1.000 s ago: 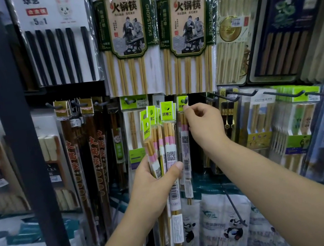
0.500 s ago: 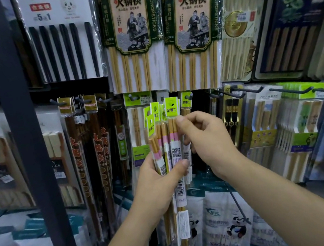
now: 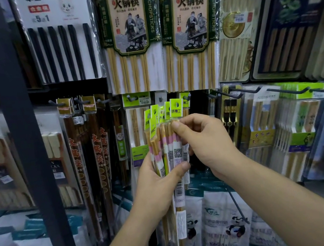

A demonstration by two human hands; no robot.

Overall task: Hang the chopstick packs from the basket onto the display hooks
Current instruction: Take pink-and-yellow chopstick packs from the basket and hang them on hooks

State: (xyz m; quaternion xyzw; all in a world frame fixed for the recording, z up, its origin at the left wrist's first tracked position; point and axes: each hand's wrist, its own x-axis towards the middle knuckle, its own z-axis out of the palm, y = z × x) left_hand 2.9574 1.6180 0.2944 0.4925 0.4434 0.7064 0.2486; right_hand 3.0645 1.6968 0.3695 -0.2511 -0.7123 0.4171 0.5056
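The left hand (image 3: 157, 188) grips a fanned bundle of chopstick packs (image 3: 165, 143) around its middle, thumb (image 3: 182, 167) pressed across the front and the other fingers wrapped behind. The packs stand upright in front of the display, their green header cards (image 3: 176, 108) spread at the top. The right hand (image 3: 207, 143) is at the right edge of the bundle, its curled fingers (image 3: 176, 124) pinching the frontmost pack just below its card. The basket is not in view.

The step in hand looks like singling out one pack from the bundle so that it can be hung. Just behind the cards, a display hook (image 3: 188, 97) already carries a matching green-carded pack (image 3: 185, 104), so that is probably the target.

The next move calls for drawing the pinched pack up and clear of its neighbours while the left hand holds the rest firmly. The small hole in the card must then be lined up with the hook's upturned tip and pushed back along it. The thin plastic sleeves may cling together, so two packs could lift at once.
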